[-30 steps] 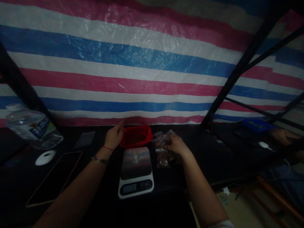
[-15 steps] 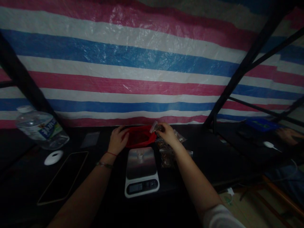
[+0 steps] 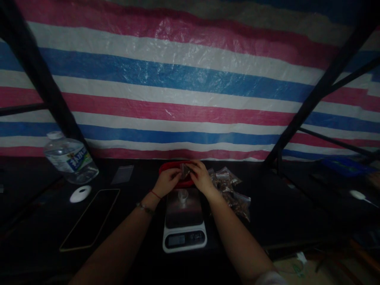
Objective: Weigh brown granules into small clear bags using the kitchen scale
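Between my two hands is a small zip bag [image 3: 184, 171] with dark contents, above the red tray [image 3: 165, 166]. My left hand [image 3: 166, 182] pinches the bag's left side, and my right hand [image 3: 201, 177] grips its right side. Just in front of the tray stands a kitchen scale [image 3: 184, 221] with a metal plate and a white body. A small clear cup [image 3: 183, 196] rests on its plate. Right of my right hand lie several filled zip bags [image 3: 242, 204] in a loose pile; my forearm covers part of it.
At the left are a large clear bottle [image 3: 71, 158], a white oval object [image 3: 80, 194], a phone [image 3: 90, 219] and a flat clear bag [image 3: 122, 174]. Dark metal posts [image 3: 285, 144] frame the striped sheet [image 3: 184, 107] behind. A blue tray [image 3: 344, 166] sits far right.
My left hand has left the red tray's edge and come to the bag. My right hand has brought the bag leftward over the tray. The view has shifted slightly left.
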A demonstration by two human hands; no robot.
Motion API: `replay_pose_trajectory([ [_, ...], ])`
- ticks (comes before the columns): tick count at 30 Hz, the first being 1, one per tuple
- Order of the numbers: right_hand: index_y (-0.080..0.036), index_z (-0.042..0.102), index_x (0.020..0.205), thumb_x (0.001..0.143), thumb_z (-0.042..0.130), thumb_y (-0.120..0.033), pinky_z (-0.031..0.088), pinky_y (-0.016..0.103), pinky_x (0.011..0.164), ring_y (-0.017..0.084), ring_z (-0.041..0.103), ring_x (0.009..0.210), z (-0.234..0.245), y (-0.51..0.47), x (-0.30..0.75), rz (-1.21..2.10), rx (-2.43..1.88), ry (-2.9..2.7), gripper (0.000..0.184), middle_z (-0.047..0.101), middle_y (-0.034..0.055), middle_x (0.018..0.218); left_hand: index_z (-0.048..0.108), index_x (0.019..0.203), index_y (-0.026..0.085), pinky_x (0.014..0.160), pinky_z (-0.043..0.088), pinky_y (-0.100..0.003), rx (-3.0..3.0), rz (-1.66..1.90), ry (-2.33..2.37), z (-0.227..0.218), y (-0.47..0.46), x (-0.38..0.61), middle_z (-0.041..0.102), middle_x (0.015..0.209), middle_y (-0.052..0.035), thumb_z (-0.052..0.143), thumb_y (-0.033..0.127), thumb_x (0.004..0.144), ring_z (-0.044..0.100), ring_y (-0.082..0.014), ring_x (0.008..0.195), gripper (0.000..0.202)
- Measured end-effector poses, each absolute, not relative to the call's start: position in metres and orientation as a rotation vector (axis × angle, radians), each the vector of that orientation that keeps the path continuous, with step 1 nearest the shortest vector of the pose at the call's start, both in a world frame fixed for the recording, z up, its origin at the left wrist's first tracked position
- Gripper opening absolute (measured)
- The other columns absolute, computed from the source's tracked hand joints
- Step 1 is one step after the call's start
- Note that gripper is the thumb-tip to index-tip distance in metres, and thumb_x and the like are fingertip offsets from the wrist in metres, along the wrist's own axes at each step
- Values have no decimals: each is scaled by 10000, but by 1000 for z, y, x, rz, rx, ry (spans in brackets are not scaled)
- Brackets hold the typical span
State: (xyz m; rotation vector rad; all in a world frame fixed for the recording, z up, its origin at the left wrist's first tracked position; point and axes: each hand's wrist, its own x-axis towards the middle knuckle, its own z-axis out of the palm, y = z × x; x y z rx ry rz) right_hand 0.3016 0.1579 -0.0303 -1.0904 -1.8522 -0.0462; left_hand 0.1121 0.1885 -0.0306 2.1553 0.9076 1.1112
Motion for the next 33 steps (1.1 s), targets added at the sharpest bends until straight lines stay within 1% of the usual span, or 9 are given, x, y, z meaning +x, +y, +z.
replay_pose_trajectory([
  [4,-215,619,1146,824,544,-136,417,428,1005,230,511,1125,-30,153,300,-149,-1175,-1673,340,578,105,1147,683,882,168,722,511,-272,2063,1245,968,-26,196,121,720,838,-36,523,302,831,662,-167,767,215],
  [7,-219,656,1062,855,547,-196,475,370,937,200,583,1015,-25,147,297,-35,-1117,-1717,235,640,80,1041,684,872,170,715,509,-276,2099,1278,994,-28,197,125,718,837,-39,517,324,842,661,-170,765,229],
  [10,-236,669,1050,854,576,-237,499,341,895,183,621,958,-22,144,291,127,-1055,-1796,217,679,54,1000,684,902,175,743,514,-287,2227,1269,964,-35,194,125,718,889,-53,511,307,850,663,-176,806,224],
  [14,-242,689,1021,810,634,-230,520,326,844,184,643,915,-24,142,281,263,-1047,-1725,218,696,47,979,677,958,189,833,508,-313,2475,1210,924,-42,186,120,713,934,-58,497,198,839,656,-184,883,216],
  [17,-241,711,942,780,658,-216,530,329,809,189,649,874,-26,142,276,321,-1071,-1651,172,702,46,936,676,936,184,818,514,-322,2577,1169,932,-42,183,117,709,899,-62,488,163,842,654,-187,863,212],
  [21,-237,727,857,785,642,-206,520,336,817,192,654,859,-28,145,276,382,-1048,-1625,116,716,37,874,676,932,190,808,516,-322,2606,1168,931,-41,183,117,706,889,-62,475,233,888,652,-183,842,211],
  [25,-245,731,818,795,627,-200,512,323,806,187,658,840,-31,150,280,448,-1033,-1626,116,721,23,843,681,914,195,790,515,-306,2564,1177,920,-43,184,117,707,869,-52,477,304,906,652,-173,822,232],
  [28,-241,729,802,794,626,-198,506,311,785,182,651,813,-32,152,283,453,-1053,-1634,112,719,19,830,682,905,199,761,512,-293,2529,1176,920,-44,184,116,708,866,-45,484,317,906,651,-167,804,231],
  [33,-215,711,795,802,611,-189,492,296,769,174,636,809,-31,151,284,412,-1053,-1669,104,702,28,825,676,892,196,769,507,-282,2462,1169,881,-43,182,114,706,853,-32,487,300,902,648,-156,796,216],
])
